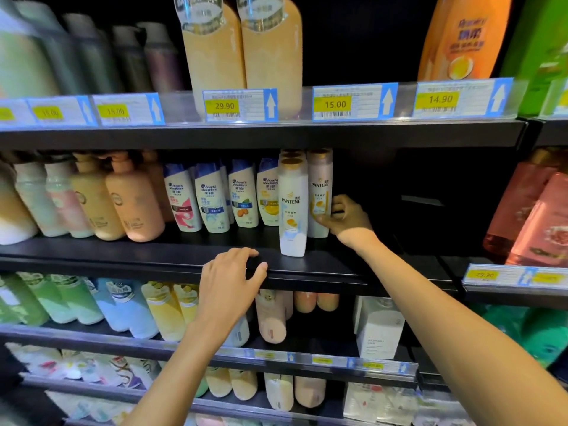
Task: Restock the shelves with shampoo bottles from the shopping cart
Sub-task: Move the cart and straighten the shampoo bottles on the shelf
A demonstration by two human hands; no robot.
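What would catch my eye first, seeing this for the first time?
Probably the hands: the right hand grips a pale Pantene bottle on the middle shelf, while the left hand rests on that shelf's front edge. Next, the yellow price tags glowing on the rail above.

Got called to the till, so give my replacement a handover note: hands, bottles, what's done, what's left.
Left hand: open, fingers resting on the front edge of the middle shelf.
Right hand: grips the pink Pantene bottle, upright on that shelf, beside the white Pantene bottle.
Done: both stand on the shelf.
Left: let go, fetch more from the cart, out of view.
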